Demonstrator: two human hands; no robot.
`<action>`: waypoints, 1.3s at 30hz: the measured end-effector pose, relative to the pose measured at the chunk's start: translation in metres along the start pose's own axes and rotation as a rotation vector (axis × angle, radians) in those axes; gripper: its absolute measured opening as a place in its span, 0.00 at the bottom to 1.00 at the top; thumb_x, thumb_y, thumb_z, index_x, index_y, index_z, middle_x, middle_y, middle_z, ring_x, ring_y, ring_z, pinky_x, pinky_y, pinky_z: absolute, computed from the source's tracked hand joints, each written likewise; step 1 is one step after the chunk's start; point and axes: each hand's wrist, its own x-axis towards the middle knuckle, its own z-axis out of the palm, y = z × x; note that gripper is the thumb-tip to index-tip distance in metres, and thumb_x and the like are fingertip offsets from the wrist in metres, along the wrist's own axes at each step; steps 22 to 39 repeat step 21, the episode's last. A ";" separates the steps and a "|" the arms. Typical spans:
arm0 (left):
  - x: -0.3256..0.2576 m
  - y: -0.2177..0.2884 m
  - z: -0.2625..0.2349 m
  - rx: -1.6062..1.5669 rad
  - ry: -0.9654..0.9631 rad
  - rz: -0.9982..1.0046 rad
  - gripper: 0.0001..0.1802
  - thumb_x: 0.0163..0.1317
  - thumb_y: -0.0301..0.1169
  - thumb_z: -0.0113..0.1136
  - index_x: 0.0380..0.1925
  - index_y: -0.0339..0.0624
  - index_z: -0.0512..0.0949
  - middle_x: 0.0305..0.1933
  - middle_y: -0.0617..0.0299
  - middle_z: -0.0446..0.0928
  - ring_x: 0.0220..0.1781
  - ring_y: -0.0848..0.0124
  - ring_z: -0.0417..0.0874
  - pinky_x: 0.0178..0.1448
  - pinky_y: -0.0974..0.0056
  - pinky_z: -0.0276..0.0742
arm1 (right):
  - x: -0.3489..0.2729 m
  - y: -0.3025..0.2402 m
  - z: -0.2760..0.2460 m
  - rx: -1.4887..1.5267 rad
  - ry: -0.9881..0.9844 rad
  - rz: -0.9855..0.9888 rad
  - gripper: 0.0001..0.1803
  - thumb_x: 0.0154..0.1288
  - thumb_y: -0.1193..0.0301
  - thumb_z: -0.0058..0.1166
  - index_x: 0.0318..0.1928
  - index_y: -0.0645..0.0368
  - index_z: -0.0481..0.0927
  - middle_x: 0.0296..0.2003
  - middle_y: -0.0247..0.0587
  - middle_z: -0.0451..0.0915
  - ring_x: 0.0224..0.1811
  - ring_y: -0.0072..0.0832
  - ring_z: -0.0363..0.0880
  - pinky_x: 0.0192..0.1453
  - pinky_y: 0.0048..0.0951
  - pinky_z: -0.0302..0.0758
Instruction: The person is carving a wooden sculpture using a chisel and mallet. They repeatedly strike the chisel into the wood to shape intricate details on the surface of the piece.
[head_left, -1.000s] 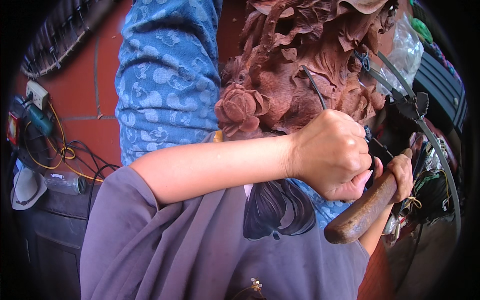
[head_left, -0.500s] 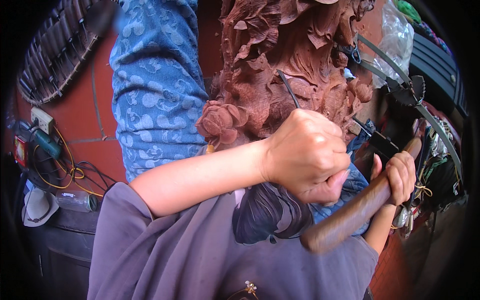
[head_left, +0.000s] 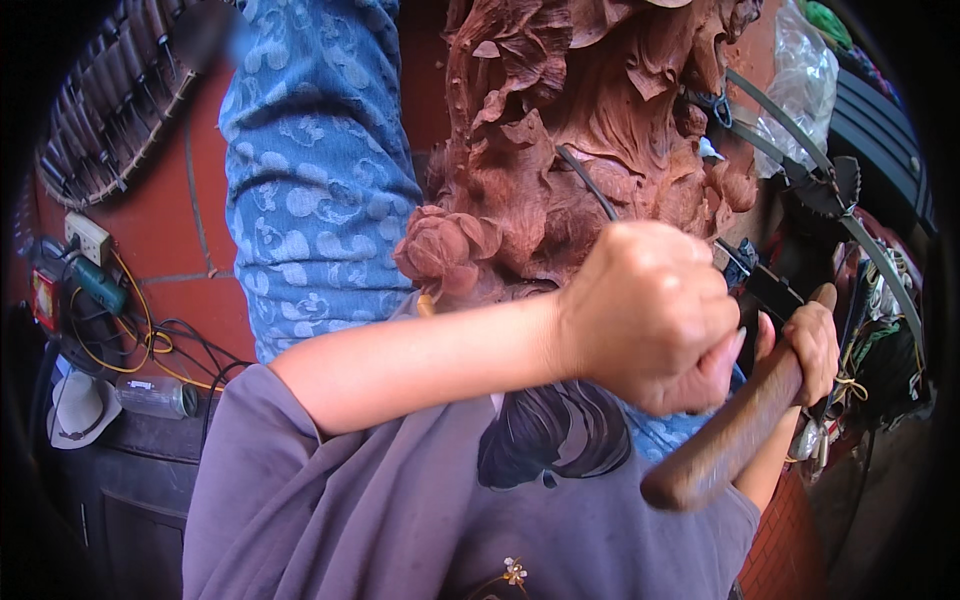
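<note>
A reddish-brown wood carving (head_left: 600,170), dense with leaf-like folds, fills the top middle, with a rounded carved flower (head_left: 445,245) at its lower left. My left hand (head_left: 650,320) is closed in a fist around a carving chisel (head_left: 588,183). The chisel's thin dark shaft slants up and left to the carved surface, and its handle is hidden in the fist. To the right, my right hand (head_left: 815,350) grips a brown wooden mallet (head_left: 725,435), a club-like rod. Its thick end points down and left, below my left fist and apart from the chisel.
A basket-edged holder of dark-handled tools (head_left: 115,100) lies at upper left on red floor tiles (head_left: 190,310). Below it are a power strip (head_left: 88,240), cables, a clear jar (head_left: 155,396) and a pale hat (head_left: 82,408). Metal strips (head_left: 880,265) and a plastic bag (head_left: 805,85) lie right.
My left fist has shifted right, and the chisel shaft leans a little flatter, its tip still at the carving. The mallet's thick end has also moved right.
</note>
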 end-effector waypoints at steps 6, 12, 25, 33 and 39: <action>-0.003 0.003 -0.002 -0.034 -0.040 0.010 0.10 0.37 0.35 0.59 0.13 0.46 0.68 0.16 0.63 0.63 0.18 0.63 0.69 0.22 0.61 0.65 | 0.002 -0.006 0.001 0.053 0.000 0.053 0.19 0.52 0.75 0.74 0.31 0.63 0.70 0.22 0.45 0.75 0.24 0.40 0.77 0.32 0.37 0.79; 0.001 -0.003 -0.001 -0.026 -0.015 0.000 0.09 0.37 0.34 0.59 0.13 0.46 0.68 0.16 0.63 0.64 0.18 0.63 0.70 0.22 0.60 0.66 | 0.005 -0.006 0.003 0.063 0.002 0.040 0.19 0.52 0.74 0.74 0.31 0.63 0.71 0.22 0.44 0.75 0.24 0.40 0.78 0.33 0.38 0.80; 0.026 0.032 0.018 0.064 0.020 -0.097 0.30 0.54 0.61 0.61 0.25 0.43 0.73 0.17 0.64 0.68 0.21 0.64 0.75 0.27 0.65 0.71 | -0.014 0.005 -0.007 -0.072 -0.333 0.527 0.07 0.68 0.69 0.54 0.35 0.56 0.71 0.26 0.34 0.69 0.29 0.29 0.71 0.37 0.29 0.72; 0.026 0.032 0.018 0.064 0.020 -0.097 0.30 0.54 0.61 0.61 0.25 0.43 0.73 0.17 0.64 0.68 0.21 0.64 0.75 0.27 0.65 0.71 | -0.014 0.005 -0.007 -0.072 -0.333 0.527 0.07 0.68 0.69 0.54 0.35 0.56 0.71 0.26 0.34 0.69 0.29 0.29 0.71 0.37 0.29 0.72; 0.026 0.032 0.018 0.064 0.020 -0.097 0.30 0.54 0.61 0.61 0.25 0.43 0.73 0.17 0.64 0.68 0.21 0.64 0.75 0.27 0.65 0.71 | -0.014 0.005 -0.007 -0.072 -0.333 0.527 0.07 0.68 0.69 0.54 0.35 0.56 0.71 0.26 0.34 0.69 0.29 0.29 0.71 0.37 0.29 0.72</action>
